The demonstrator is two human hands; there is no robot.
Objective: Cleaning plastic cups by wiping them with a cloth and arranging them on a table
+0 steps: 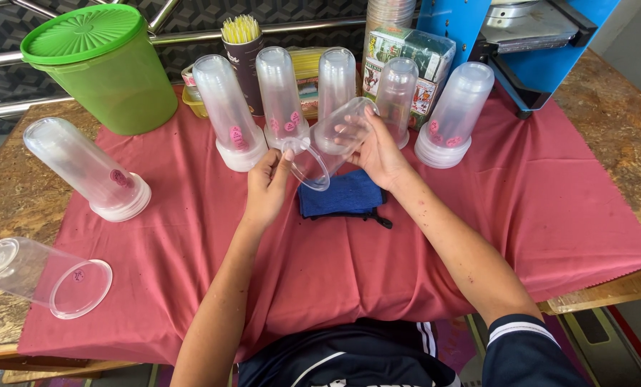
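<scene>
A clear plastic jar (338,140) lies tilted between my hands above the red cloth (191,236), mouth toward me. My right hand (379,154) grips its body from the right side. My left hand (267,188) holds the jar's rim at the left with thumb and fingers. A folded blue cloth (342,195) lies on the red cloth just below the jar.
Several clear jars stand upside down in a row behind my hands (227,115). Another stands upside down at the left (84,168), one lies on its side at the near left (37,276). A green lidded bucket (102,68), a straw cup (242,50) and a blue machine (521,36) stand at the back.
</scene>
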